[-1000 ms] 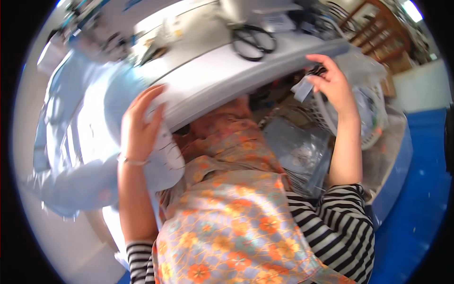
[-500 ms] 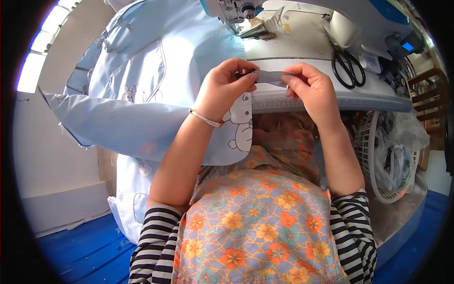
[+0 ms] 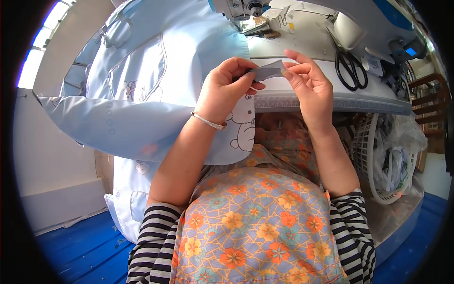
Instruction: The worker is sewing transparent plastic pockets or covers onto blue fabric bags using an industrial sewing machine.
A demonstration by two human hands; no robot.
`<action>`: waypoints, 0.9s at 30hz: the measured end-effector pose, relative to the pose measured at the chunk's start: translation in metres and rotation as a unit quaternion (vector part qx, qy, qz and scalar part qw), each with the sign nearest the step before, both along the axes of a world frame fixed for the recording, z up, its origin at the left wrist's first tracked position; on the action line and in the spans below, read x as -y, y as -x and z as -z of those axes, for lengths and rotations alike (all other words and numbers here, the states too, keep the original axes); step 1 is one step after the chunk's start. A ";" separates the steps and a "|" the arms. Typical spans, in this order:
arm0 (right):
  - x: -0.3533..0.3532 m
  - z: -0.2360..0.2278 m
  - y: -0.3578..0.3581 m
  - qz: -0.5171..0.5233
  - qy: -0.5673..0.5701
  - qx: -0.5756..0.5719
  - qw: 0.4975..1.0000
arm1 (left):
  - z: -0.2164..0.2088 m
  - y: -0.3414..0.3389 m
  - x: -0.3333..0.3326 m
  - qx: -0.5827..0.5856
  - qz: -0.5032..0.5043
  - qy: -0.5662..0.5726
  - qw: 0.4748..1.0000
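My left hand (image 3: 226,84) is closed in a pinch on one end of a short grey strip (image 3: 268,72), perhaps fabric or ribbon. Something small and dark shows between those fingers, too hidden to name. At the strip's other end, the thumb and a finger of my right hand (image 3: 313,89) grip it, while the forefinger is lifted away. The strip is held bowed above the front of the sewing table (image 3: 319,47). Beside and under my left forearm lies a large light blue cloth (image 3: 189,57) with printed cartoon animals.
A sewing machine (image 3: 366,16) stands over the table's far side. Black-handled scissors (image 3: 351,71) lie right of my right hand. A ruler strip (image 3: 326,102) runs along the table's front edge. At the lower right, a white basket (image 3: 373,175) holds plastic bags and scraps.
My right forefinger has lifted off the grey strip and its fingers have spread. The strip has gone from nearly flat to bowed upward. My left hand keeps its pinch.
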State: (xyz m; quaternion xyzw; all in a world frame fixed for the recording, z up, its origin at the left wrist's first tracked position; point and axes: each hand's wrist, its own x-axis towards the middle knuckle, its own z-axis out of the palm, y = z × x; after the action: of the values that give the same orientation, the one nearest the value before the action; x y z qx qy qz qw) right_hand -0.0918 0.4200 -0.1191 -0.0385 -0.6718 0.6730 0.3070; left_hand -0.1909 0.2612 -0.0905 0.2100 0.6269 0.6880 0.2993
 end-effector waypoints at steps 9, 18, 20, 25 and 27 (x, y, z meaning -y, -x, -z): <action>-0.001 -0.005 0.005 -0.012 -0.025 0.079 0.997 | -0.003 0.007 0.006 -0.031 0.035 0.039 0.998; -0.024 -0.009 0.086 -0.120 -0.147 0.203 0.961 | 0.003 0.062 -0.002 -0.492 -0.105 0.276 0.819; -0.023 -0.006 0.116 -0.091 -0.161 0.209 0.960 | 0.010 0.075 -0.015 -0.551 -0.125 0.317 0.762; -0.027 0.010 0.146 -0.029 -0.256 0.292 0.921 | 0.029 0.087 -0.031 -0.780 -0.121 0.189 0.585; -0.027 0.016 0.149 0.050 -0.364 0.254 0.895 | 0.032 0.087 -0.030 -0.781 -0.111 0.153 0.596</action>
State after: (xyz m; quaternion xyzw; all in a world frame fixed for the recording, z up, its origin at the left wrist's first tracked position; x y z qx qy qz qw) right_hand -0.2406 0.4466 -0.1355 -0.1270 -0.9222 0.3323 0.1519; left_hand -0.2781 0.2915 -0.1230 0.5472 0.7354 0.1834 -0.3552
